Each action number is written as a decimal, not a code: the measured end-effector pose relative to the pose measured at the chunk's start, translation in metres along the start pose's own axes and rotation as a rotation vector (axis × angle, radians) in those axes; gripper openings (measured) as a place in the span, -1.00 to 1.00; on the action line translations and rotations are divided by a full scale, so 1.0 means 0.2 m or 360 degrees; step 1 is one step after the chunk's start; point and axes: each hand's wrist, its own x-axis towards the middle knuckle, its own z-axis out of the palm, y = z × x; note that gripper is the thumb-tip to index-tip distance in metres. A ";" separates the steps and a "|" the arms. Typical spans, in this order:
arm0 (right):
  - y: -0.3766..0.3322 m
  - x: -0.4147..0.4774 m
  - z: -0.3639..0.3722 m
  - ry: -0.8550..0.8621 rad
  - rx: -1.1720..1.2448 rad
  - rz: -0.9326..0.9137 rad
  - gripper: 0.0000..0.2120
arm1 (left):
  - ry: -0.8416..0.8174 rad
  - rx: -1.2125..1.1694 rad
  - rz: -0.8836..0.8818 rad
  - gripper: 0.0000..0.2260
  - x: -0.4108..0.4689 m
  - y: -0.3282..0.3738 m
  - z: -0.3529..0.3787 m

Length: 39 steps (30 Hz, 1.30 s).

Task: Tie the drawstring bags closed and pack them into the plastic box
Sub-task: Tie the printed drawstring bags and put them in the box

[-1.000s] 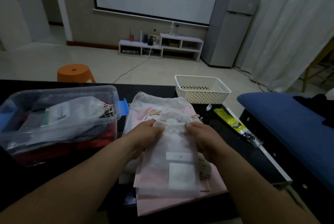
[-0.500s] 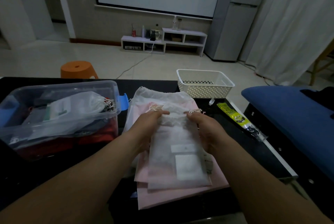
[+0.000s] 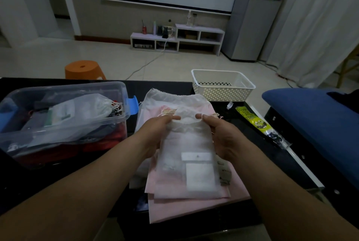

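Both hands have climbed since the earlier frame to the top hem of the white bag [image 3: 184, 143], and this hem now looks more gathered. At the far left of the table [image 3: 250, 143] stands the plastic box [image 3: 64, 89]. Inside it one tied bag [image 3: 93, 108] already lies with its cords bunched, on top of dark and red things. Just right of the box, the left hand [image 3: 153, 134] has its grip closed on the left end of the hem, thumb on top. The white bag lies right of the box on a pile of pink bags [image 3: 194, 207], and a larger white bag [image 3: 165, 97] shows under them. The right hand [image 3: 223, 135] pinches the right end of the hem in the same way, with cream cord ends [image 3: 218, 116] just beside it. Farther right of the box are a white basket [image 3: 219, 93] and a yellow packet [image 3: 252, 120]. I judge the task to be at an early stage: one bag is packed, this one is not yet knotted, and several bags in the pile wait.
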 end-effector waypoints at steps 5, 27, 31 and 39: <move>0.01 0.00 -0.01 -0.0111 -0.0036 -0.0027 -0.70 | 0.0005 0.0001 -0.0015 -0.74 0.01 0.00 0.00; -0.03 -0.03 -0.11 0.0565 0.0258 0.0133 -0.72 | 0.0333 -0.0085 -0.0154 -0.64 -0.02 -0.04 0.00; -0.02 -0.04 -0.12 0.0692 0.0218 0.0112 -0.75 | 0.0424 -0.0044 -0.0149 -0.64 0.00 -0.07 -0.01; -0.08 -0.05 -0.04 0.0349 -0.0539 -0.0283 -0.81 | 0.0242 0.0484 0.0436 -0.70 -0.03 0.02 -0.02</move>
